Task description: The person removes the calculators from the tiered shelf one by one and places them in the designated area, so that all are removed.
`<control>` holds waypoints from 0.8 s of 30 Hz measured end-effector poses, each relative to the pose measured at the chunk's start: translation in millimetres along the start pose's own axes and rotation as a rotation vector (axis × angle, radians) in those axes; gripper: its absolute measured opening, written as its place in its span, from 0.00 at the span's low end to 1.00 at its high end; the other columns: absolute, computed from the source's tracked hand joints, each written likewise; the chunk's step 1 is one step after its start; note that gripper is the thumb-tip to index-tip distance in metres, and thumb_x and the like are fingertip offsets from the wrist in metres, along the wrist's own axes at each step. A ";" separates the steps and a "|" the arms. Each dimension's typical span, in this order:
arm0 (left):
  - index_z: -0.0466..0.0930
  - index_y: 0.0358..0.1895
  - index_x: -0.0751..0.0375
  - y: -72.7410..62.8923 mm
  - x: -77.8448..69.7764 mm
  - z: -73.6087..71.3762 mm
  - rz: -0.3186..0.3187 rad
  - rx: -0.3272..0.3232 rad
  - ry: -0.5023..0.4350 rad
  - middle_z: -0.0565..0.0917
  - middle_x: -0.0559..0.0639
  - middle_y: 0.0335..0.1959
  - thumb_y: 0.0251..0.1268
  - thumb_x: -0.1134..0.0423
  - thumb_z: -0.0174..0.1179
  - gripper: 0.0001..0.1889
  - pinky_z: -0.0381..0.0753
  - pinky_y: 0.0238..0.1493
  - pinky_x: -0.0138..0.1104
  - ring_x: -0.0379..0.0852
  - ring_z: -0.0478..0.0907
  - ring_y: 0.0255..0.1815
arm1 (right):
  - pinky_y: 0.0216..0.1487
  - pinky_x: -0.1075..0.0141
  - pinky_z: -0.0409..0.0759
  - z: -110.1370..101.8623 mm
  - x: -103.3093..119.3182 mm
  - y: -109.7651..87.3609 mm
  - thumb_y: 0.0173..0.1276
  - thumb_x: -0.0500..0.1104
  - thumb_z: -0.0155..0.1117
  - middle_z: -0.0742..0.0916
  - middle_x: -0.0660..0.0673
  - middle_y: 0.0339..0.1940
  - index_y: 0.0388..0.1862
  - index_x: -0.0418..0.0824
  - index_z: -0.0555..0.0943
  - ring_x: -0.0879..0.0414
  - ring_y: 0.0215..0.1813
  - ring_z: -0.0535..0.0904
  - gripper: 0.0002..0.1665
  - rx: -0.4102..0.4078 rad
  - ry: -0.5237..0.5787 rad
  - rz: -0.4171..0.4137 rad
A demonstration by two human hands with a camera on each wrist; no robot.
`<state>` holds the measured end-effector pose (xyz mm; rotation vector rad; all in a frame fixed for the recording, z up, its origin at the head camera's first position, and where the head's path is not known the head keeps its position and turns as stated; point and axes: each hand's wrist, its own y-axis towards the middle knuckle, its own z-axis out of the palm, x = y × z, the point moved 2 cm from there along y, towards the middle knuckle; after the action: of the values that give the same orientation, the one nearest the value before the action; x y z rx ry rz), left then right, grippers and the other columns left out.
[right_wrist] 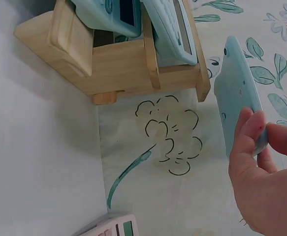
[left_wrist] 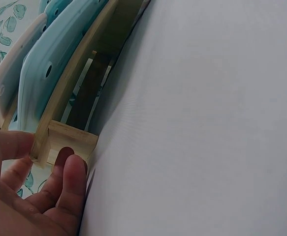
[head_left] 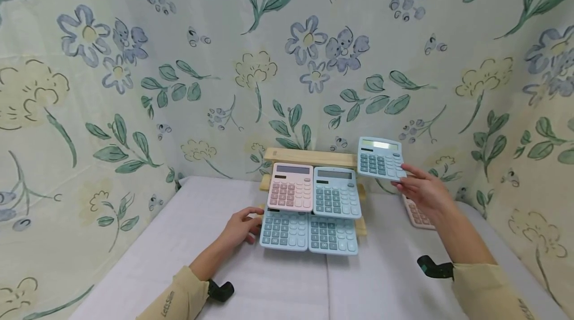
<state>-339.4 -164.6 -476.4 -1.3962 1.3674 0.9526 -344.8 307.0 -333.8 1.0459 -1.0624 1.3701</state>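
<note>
My right hand (head_left: 423, 190) pinches a light blue calculator (head_left: 380, 157) by its lower right corner, holding it up beside the upper right end of a wooden rack (head_left: 314, 156). In the right wrist view the held calculator (right_wrist: 239, 88) is edge-on, with the thumb on one face and fingers on the other. My left hand (head_left: 242, 226) grips the rack's lower left end; the left wrist view shows its fingers curled about the wooden corner (left_wrist: 67, 140). On the upper tier lean a pink calculator (head_left: 290, 188) and a blue calculator (head_left: 336, 193). Two blue calculators (head_left: 284, 232) stand below, their tops partly hidden.
Another pink calculator (head_left: 419, 214) lies on the white-covered table (head_left: 278, 285) to the right, partly behind my right hand and forearm. Floral cloth (head_left: 215, 61) hangs behind the rack and along both sides. Black wrist cameras (head_left: 220, 291) are strapped over the beige sleeves.
</note>
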 end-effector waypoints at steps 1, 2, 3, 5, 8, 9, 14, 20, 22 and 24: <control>0.78 0.62 0.55 0.4 0.5 -0.3 0.000 -0.001 0.000 0.86 0.54 0.40 0.72 0.59 0.56 0.18 0.81 0.29 0.37 0.47 0.82 0.34 | 0.52 0.71 0.82 -2.8 -0.5 -0.8 0.73 0.32 0.59 0.78 0.53 0.54 0.82 0.41 0.52 0.61 0.47 0.87 0.44 0.004 0.010 0.002; 0.78 0.62 0.55 0.7 0.9 -0.5 -0.001 0.000 -0.001 0.86 0.54 0.40 0.72 0.60 0.56 0.18 0.81 0.29 0.37 0.47 0.82 0.34 | 0.52 0.71 0.82 -5.8 -1.3 -1.6 0.73 0.32 0.59 0.78 0.53 0.54 0.83 0.42 0.51 0.60 0.48 0.87 0.45 0.008 0.020 0.005; 0.78 0.62 0.55 1.1 1.4 -0.7 -0.002 0.000 -0.001 0.86 0.54 0.40 0.72 0.60 0.56 0.18 0.81 0.29 0.37 0.47 0.82 0.34 | 0.52 0.70 0.83 -8.7 -2.2 -2.6 0.73 0.32 0.60 0.78 0.53 0.54 0.83 0.42 0.51 0.60 0.48 0.87 0.45 0.012 0.029 0.009; 0.78 0.62 0.55 2.2 2.1 -0.9 -0.001 0.001 -0.001 0.86 0.55 0.40 0.72 0.60 0.56 0.18 0.81 0.29 0.36 0.47 0.82 0.34 | 0.51 0.70 0.83 -14.6 -4.3 -4.0 0.72 0.31 0.60 0.80 0.54 0.52 0.83 0.42 0.50 0.59 0.48 0.87 0.46 0.010 0.050 0.015; 0.78 0.61 0.55 4.1 2.6 -1.1 0.003 0.002 -0.004 0.87 0.54 0.38 0.71 0.61 0.56 0.17 0.81 0.27 0.36 0.47 0.83 0.33 | 0.51 0.69 0.83 -22.8 -8.2 -4.9 0.71 0.31 0.62 0.83 0.55 0.48 0.83 0.42 0.50 0.59 0.47 0.87 0.48 0.003 0.063 0.026; 0.78 0.61 0.55 4.7 2.8 -1.2 0.004 0.001 -0.005 0.87 0.54 0.38 0.71 0.61 0.56 0.17 0.81 0.27 0.36 0.47 0.83 0.32 | 0.51 0.69 0.83 -25.2 -9.8 -4.7 0.71 0.31 0.62 0.84 0.55 0.47 0.83 0.42 0.50 0.59 0.47 0.87 0.48 0.000 0.061 0.030; 0.79 0.60 0.55 6.1 4.0 -1.7 0.006 -0.004 -0.012 0.87 0.54 0.36 0.70 0.62 0.56 0.17 0.80 0.25 0.36 0.47 0.83 0.31 | 0.49 0.69 0.84 -36.7 -19.1 -2.8 0.72 0.31 0.61 0.85 0.55 0.43 0.83 0.42 0.50 0.59 0.46 0.87 0.47 -0.014 0.047 0.047; 0.79 0.60 0.55 6.8 6.0 -1.2 0.007 -0.002 -0.013 0.87 0.53 0.36 0.71 0.61 0.56 0.17 0.80 0.26 0.36 0.47 0.83 0.32 | 0.50 0.68 0.84 -50.1 -33.5 -2.0 0.71 0.31 0.62 0.87 0.55 0.43 0.79 0.44 0.61 0.58 0.46 0.87 0.40 -0.032 0.053 0.049; 0.79 0.60 0.55 6.7 5.4 -0.9 0.008 -0.002 -0.013 0.87 0.53 0.37 0.70 0.61 0.56 0.17 0.80 0.26 0.36 0.47 0.83 0.32 | 0.50 0.67 0.84 -52.5 -37.8 -2.2 0.71 0.31 0.62 0.87 0.55 0.45 0.78 0.44 0.62 0.57 0.47 0.87 0.39 -0.026 0.052 0.052; 0.79 0.60 0.55 6.9 4.5 -0.9 0.009 -0.002 -0.017 0.87 0.53 0.37 0.70 0.61 0.56 0.17 0.80 0.26 0.37 0.47 0.83 0.32 | 0.50 0.67 0.84 -54.5 -41.5 -2.4 0.72 0.31 0.61 0.87 0.55 0.45 0.78 0.44 0.62 0.56 0.48 0.86 0.38 -0.024 0.045 0.056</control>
<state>-345.9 -166.3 -481.2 -1.3811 1.3616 0.9702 -341.8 351.2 -386.1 0.9692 -1.0799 1.4161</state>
